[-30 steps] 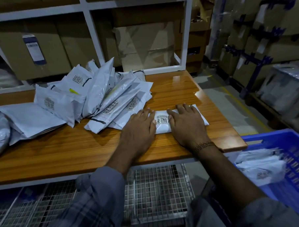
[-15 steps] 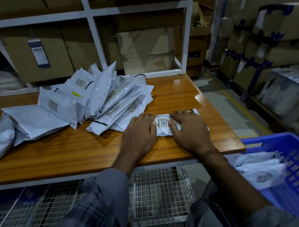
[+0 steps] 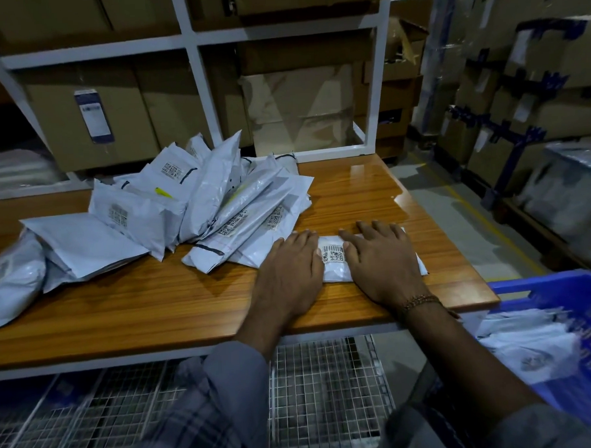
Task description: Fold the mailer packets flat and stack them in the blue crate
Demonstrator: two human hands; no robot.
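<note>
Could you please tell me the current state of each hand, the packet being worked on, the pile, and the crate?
left hand: flat, fingers straight, pressing the packet.
right hand: flat, fingers straight, pressing the packet.
folded packet: lying flat on the wooden table, barcode label up, under both hands.
pile of mailer packets: loose, unfolded, heaped on the table.
blue crate: beside the table, already holding some packets.

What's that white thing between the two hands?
In the head view, a folded white mailer packet with a barcode label lies between the left hand and the right hand. Both hands press it flat on the wooden table.
</note>
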